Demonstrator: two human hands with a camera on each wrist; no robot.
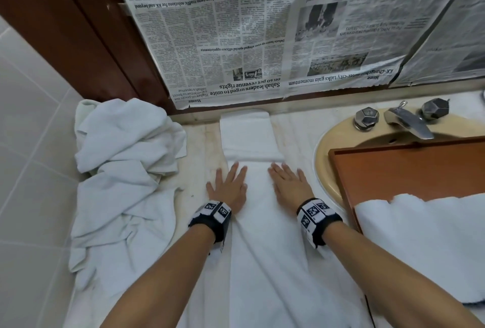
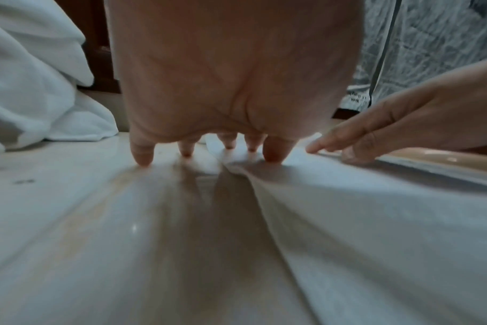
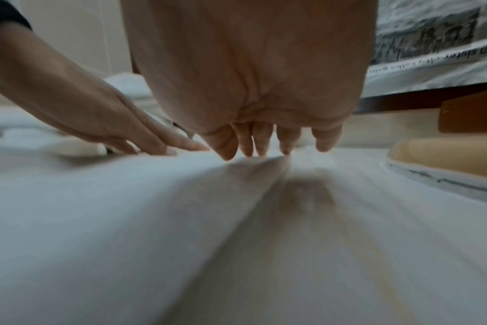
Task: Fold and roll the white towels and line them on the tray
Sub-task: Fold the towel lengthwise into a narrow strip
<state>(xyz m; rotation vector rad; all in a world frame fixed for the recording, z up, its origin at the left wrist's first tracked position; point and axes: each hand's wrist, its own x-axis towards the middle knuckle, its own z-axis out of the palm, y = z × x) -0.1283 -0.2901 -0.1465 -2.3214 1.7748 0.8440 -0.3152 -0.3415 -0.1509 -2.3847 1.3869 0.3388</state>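
Observation:
A long white towel [image 1: 258,236] lies folded into a narrow strip down the middle of the counter, its far end doubled back into a thicker fold [image 1: 249,134]. My left hand [image 1: 229,184] lies flat, fingers spread, half on the strip's left edge and half on the counter. My right hand [image 1: 288,183] presses flat on the right edge. In the left wrist view my left hand [image 2: 209,151] touches down with straight fingertips on the towel [image 2: 362,220]. The right wrist view shows my right hand [image 3: 270,149] the same way on the towel [image 3: 125,209]. A brown wooden tray [image 1: 409,167] sits at right with a white towel [image 1: 425,241] on it.
A heap of crumpled white towels [image 1: 126,170] fills the counter's left side against the tiled wall. A beige sink [image 1: 330,149] with a metal tap [image 1: 409,120] lies under the tray at the right. Newspaper [image 1: 262,28] covers the wall behind.

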